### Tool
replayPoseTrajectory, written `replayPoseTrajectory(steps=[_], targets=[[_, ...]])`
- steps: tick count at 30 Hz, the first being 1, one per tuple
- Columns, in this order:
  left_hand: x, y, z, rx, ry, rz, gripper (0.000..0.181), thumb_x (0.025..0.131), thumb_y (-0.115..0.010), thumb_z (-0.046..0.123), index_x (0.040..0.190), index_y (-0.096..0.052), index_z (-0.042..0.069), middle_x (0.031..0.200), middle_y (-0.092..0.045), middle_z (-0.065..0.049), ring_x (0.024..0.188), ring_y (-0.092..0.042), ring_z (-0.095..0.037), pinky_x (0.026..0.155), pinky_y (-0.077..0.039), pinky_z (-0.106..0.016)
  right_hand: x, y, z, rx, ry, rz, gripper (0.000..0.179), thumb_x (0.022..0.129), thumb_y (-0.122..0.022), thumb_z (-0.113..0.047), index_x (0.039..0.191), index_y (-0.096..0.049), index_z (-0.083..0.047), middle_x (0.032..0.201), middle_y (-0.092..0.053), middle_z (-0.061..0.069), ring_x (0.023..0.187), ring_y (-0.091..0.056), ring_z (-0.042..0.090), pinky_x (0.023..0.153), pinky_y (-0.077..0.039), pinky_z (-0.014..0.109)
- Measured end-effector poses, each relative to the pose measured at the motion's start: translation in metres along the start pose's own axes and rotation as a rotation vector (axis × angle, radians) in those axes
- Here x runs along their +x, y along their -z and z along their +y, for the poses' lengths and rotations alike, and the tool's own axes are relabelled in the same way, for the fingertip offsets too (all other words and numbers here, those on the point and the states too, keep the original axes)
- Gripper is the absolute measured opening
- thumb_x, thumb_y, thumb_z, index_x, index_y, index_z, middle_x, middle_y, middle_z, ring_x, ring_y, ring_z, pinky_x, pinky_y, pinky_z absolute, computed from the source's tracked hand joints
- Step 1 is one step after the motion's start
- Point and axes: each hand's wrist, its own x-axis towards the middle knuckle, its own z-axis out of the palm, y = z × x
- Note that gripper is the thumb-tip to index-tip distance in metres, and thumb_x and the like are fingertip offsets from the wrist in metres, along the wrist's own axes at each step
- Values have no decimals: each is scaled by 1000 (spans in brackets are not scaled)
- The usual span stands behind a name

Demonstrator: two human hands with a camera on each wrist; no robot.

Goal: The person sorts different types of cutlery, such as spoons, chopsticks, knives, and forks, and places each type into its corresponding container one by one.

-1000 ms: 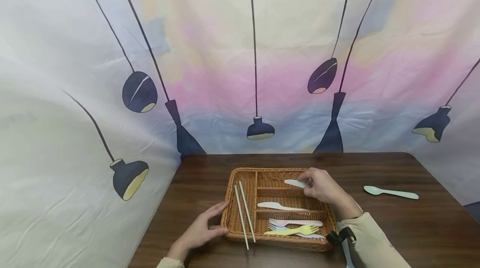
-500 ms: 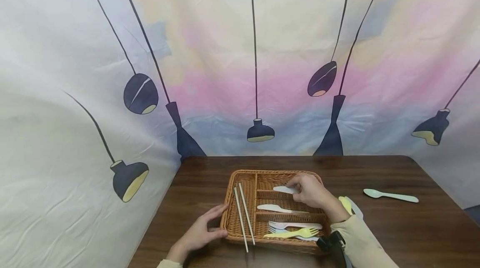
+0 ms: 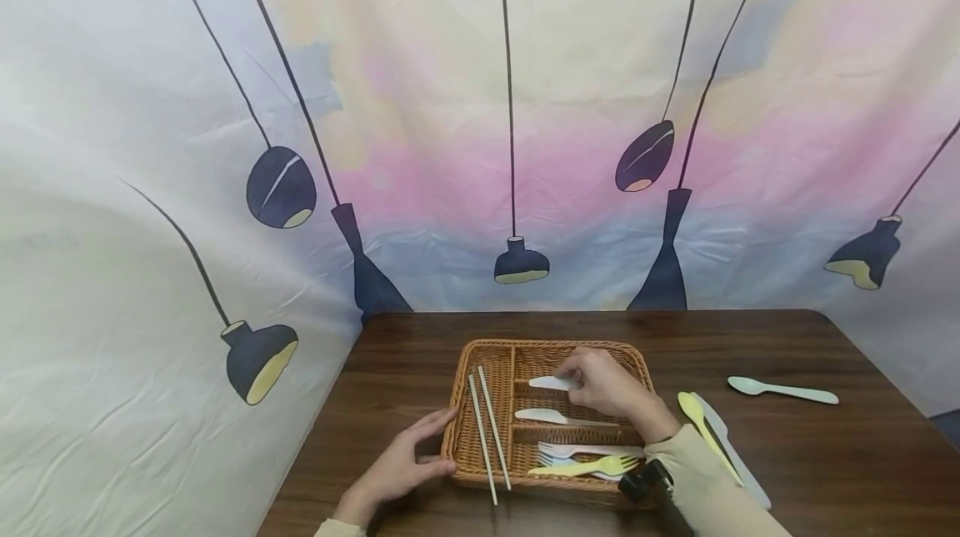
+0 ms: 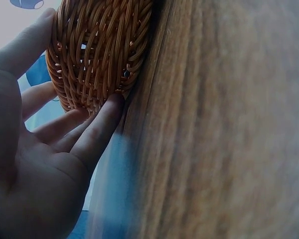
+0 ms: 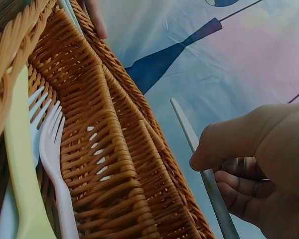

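Observation:
My right hand (image 3: 603,387) pinches a white plastic knife (image 3: 550,383) between thumb and fingers, over the back compartment of a wicker cutlery basket (image 3: 452,429). In the right wrist view this knife (image 5: 187,129) is above the basket's far rim. My left hand (image 3: 408,458) touches the basket's left end; in the left wrist view its extended fingers (image 4: 102,124) lie against the woven wall. Another white knife (image 3: 542,415) lies in the middle compartment. The front compartment holds a yellow fork (image 3: 592,465), a pale pink fork (image 5: 52,149) and a pale blue fork, partly covered.
Two pale chopsticks (image 3: 495,441) lie in the left compartment, their near ends over the front rim. Right of the basket, on the dark wooden table (image 3: 840,470), lie a yellow spoon (image 3: 697,418), a long pale utensil (image 3: 735,454) and a mint spoon (image 3: 783,390). A printed cloth (image 3: 450,128) hangs behind.
My right hand has moved left over the back compartment with the knife, uncovering the yellow spoon and pale utensil beside the basket. The left hand stays at the basket's left end.

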Motion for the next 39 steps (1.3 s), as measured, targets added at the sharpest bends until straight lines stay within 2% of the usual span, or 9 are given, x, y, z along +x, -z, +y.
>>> replayPoseTrajectory(steps=[10, 16, 24, 39], targets=[[0, -1, -1, -14, -5, -5, 76, 86, -74, 12, 151, -35, 7, 157, -21, -26, 136, -31, -49, 92, -55, -26, 4, -4, -4, -10, -44, -5, 29, 81, -70, -1, 107, -74, -13, 100, -66, -3, 82, -61, 11, 63, -52, 23], [0, 0, -1, -14, -7, -2, 75, 87, -74, 11, 151, -35, 8, 156, -22, -25, 135, -34, -48, 91, -55, -26, 4, -4, -5, -13, -40, 12, 29, 80, -69, 0, 105, -74, -12, 97, -66, -3, 81, -61, 11, 62, -52, 22], [0, 0, -1, -18, -3, -2, 76, 86, -74, 11, 151, -34, 7, 157, -22, -24, 135, -34, -48, 92, -55, -26, 4, -1, -5, -13, 22, -7, 27, 84, -73, -6, 110, -73, -8, 103, -67, 4, 82, -65, 18, 63, -54, 22], [0, 0, -2, -22, -9, -5, 77, 85, -75, 12, 151, -35, 8, 157, -22, -24, 136, -33, -48, 92, -55, -26, -3, 2, 0, 24, -58, 25, 28, 85, -74, -9, 112, -72, -11, 105, -68, 1, 83, -64, 13, 65, -55, 25]])
